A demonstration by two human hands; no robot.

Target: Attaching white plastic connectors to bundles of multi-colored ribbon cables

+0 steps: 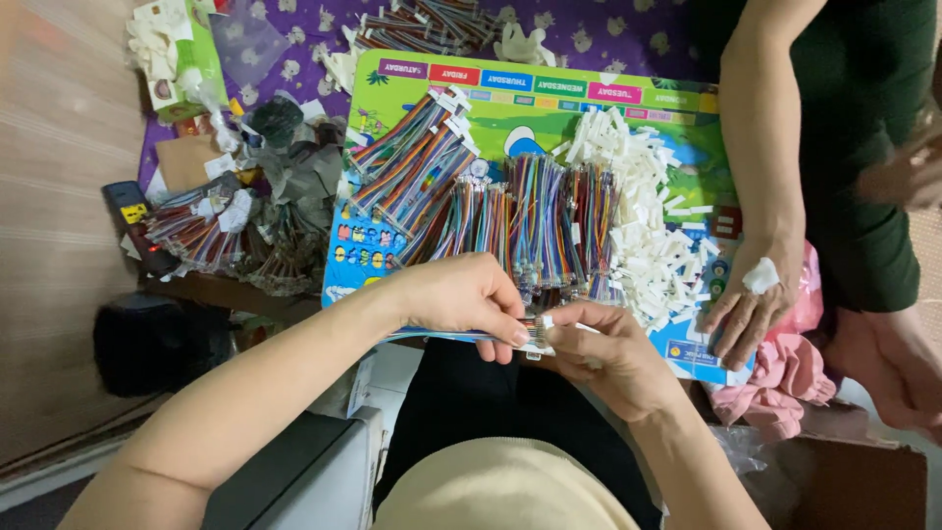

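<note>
My left hand (461, 294) pinches a flat multicoloured ribbon cable (432, 336) near its end. My right hand (608, 353) grips the small white connector (546, 321) at that cable's tip, thumb and fingers closed on it. Both hands meet at the near edge of a colourful printed board (549, 108). On the board lie bundles of rainbow ribbon cables (530, 211) and a heap of small white connectors (648, 216).
Another person sits at the right, one hand (751, 304) with a white patch resting on the board's corner. More cable bundles (196, 231) and crumpled bags lie at the left, a tissue box (177, 59) at top left, pink cloth (775, 378) at the right.
</note>
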